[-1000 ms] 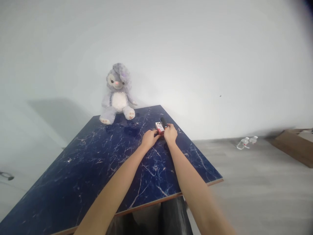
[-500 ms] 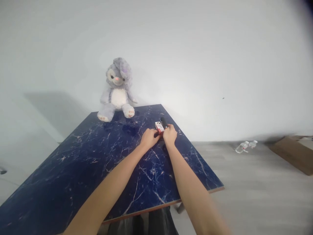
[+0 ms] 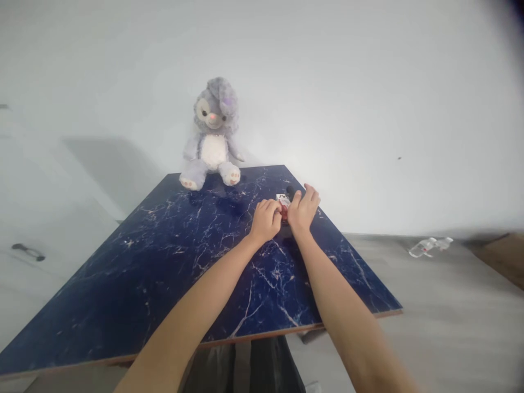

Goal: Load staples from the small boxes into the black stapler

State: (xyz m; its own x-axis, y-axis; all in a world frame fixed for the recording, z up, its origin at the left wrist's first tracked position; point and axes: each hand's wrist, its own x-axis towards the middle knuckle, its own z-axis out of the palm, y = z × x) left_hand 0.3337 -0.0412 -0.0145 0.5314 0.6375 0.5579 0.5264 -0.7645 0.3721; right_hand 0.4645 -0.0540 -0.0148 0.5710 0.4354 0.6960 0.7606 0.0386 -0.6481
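Observation:
A small red-and-white box (image 3: 283, 200) lies on the blue marble-patterned table (image 3: 172, 262), toward its far right side. My left hand (image 3: 265, 219) is at the box's left side, fingers curled against it. On the other side of the box is my right hand (image 3: 303, 209), its thumb and fingers raised and apart, the heel of the hand close by the box. Just behind the box, a black object (image 3: 291, 191) shows in part; my right hand covers the rest, so its kind is unclear.
A grey plush toy (image 3: 214, 136) with a white belly sits at the table's back edge against the wall. On the floor to the right lie clear plastic bottles (image 3: 429, 246) and a cardboard box (image 3: 501, 256). A dark handle (image 3: 28, 252) shows at left.
My right hand has loosened, its fingers now lifted and spread instead of closed beside the black object. The left hand stays by the box. The whole view has shifted a little.

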